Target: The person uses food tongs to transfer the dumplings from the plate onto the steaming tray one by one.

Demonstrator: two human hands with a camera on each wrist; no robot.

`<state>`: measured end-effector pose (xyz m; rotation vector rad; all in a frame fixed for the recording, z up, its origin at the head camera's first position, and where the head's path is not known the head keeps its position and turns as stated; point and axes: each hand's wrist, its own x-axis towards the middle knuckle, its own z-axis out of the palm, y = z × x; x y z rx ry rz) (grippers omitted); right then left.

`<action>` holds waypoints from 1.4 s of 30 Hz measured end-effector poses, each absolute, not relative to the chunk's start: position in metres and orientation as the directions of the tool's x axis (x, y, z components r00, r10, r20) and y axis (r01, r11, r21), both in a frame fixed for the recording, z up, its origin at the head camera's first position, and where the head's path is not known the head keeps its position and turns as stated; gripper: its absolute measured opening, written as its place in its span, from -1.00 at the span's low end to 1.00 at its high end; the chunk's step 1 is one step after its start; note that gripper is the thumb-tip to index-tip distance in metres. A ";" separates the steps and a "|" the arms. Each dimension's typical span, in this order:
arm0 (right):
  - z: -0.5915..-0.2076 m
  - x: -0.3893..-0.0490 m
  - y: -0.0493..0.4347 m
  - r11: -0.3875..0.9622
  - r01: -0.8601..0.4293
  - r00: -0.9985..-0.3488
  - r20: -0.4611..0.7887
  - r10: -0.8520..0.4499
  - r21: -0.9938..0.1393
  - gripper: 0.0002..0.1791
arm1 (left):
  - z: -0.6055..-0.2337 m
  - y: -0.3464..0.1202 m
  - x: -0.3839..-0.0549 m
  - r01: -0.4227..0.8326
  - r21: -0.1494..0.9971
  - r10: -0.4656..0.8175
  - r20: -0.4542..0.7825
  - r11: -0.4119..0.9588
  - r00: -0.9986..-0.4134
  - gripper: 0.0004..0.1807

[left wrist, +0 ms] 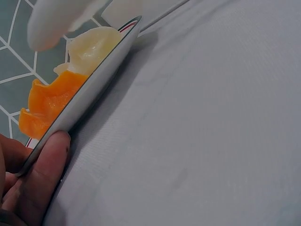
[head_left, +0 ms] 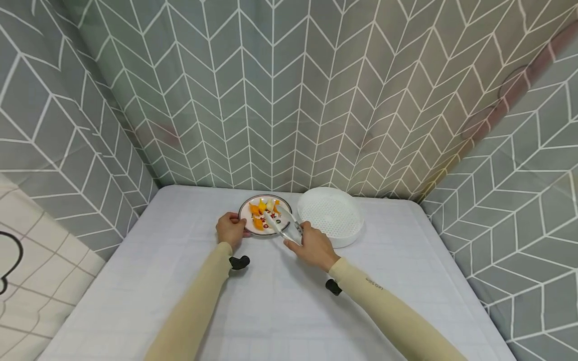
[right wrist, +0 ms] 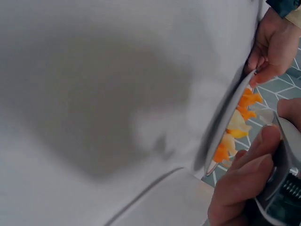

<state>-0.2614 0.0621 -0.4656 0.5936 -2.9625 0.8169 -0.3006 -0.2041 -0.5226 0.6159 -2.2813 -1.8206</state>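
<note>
A round dark-rimmed plate (head_left: 265, 233) holds several small dumplings: orange dumplings (head_left: 258, 223), a yellow dumpling (head_left: 262, 206) and a whitish dumpling (head_left: 270, 205). My left hand (head_left: 230, 229) grips the plate's left edge; in the left wrist view, fingers (left wrist: 51, 155) press against its underside. With my right hand (head_left: 314, 246) I hold a pair of tongs (head_left: 273, 224), their two arms spread over the plate. One pale tong tip (left wrist: 49, 23) hangs above the dumplings in the left wrist view. Nothing shows clearly between the tips.
Just right of the plate stands a round white tray (head_left: 330, 213) with a perforated base and raised wall. Both rest near the far edge of a table with a white cloth (head_left: 271, 306). Grey patterned curtains (head_left: 289, 100) hang behind and at the sides.
</note>
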 end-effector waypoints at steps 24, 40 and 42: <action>-0.475 -0.269 0.063 0.790 -0.384 -0.911 0.060 -0.407 -0.478 -0.38 | -0.524 -0.205 -0.311 -0.227 0.962 -0.398 -0.150 0.153 -0.905 -0.64; -0.469 -0.267 0.063 0.767 -0.436 -0.885 0.073 -0.459 -0.471 -0.45 | -0.523 -0.203 -0.302 -0.209 0.967 -0.406 -0.135 0.145 -0.904 -0.64; -0.469 -0.267 0.064 0.764 -0.440 -0.883 0.074 -0.464 -0.472 -0.45 | -0.523 -0.203 -0.302 -0.212 0.967 -0.408 -0.138 0.143 -0.903 -0.64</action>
